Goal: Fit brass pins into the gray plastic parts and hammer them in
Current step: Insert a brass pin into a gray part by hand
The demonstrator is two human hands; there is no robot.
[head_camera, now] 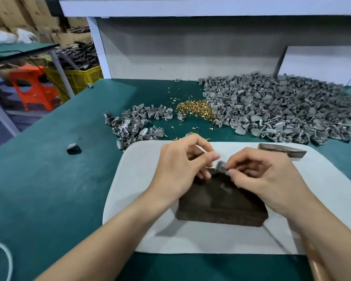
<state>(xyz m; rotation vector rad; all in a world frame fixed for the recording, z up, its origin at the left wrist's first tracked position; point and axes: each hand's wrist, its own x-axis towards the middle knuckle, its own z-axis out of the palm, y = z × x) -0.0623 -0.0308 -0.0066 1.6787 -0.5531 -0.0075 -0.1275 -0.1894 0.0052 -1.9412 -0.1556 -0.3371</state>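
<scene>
- Pinching one gray plastic part [221,166]: right hand [261,175], fingers [229,173] curled, thumb and forefinger tips clamped on the part's right side.
- Part is held just above the far edge of the dark block [221,205], roughly upright; cannot tell if it touches the block.
- Left hand [180,165] has curled fingers, thumb tip just beside the part's left side; cannot tell if it grips a pin or anything else.
- Both wrists hang over the block, forearms coming in from the bottom edge.
- Block sits mid white pad [134,199], which lies flat on the green bench [49,189].
- Hammer head [282,152] lies on the pad's far right corner, apart from both hands.
- Brass pins [196,110] are heaped on the bench beyond the pad, with strays scattered around them.
- Large heap of gray parts [282,110] is right of the pins and touches them; small heap of gray parts [136,122] is left of them, reaching the pad's far left corner.
- Lone gray part [74,148] lies on the bench, well left of the pad.
- Orange stool [34,86] and yellow crate [79,78] stand off the bench at far left.
</scene>
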